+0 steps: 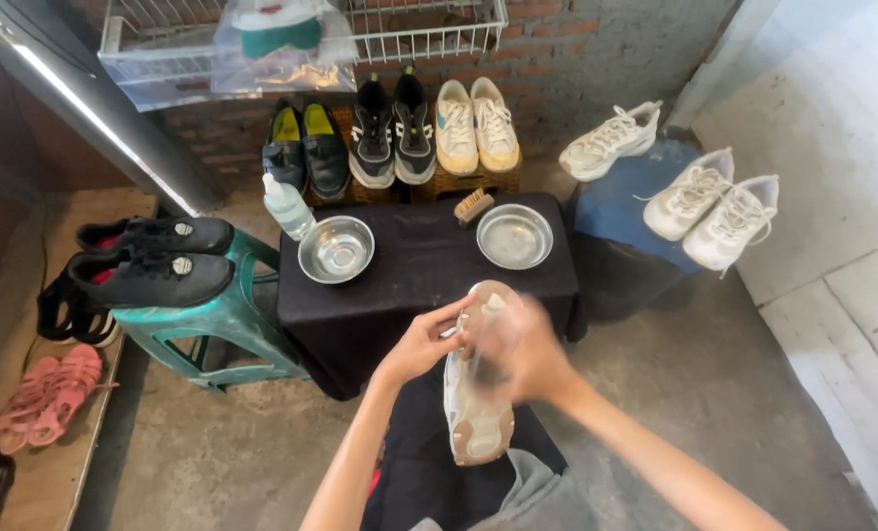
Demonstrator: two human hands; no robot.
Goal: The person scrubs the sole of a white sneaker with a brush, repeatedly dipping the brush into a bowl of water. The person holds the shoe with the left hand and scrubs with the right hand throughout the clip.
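A white sneaker [476, 418] lies sole up over my lap, toe end toward me. My left hand [421, 344] grips its side near the heel. My right hand [520, 344] is blurred with motion over the sole and closes on something dark that I cannot make out. In front of me stands a low table with a black cloth [421, 264]. On it sit two metal bowls [336, 249] [515, 236], a wooden brush [473, 206] and a pale plastic bottle [288, 206].
Pairs of shoes line the brick wall [390, 133] [475, 126] [306, 147]. White sneakers rest on a blue seat at right [706, 206] [611, 141]. Black shoes sit on a green stool [154, 261]; pink sandals [46, 395] lie at left. A wire rack [429, 29] hangs above.
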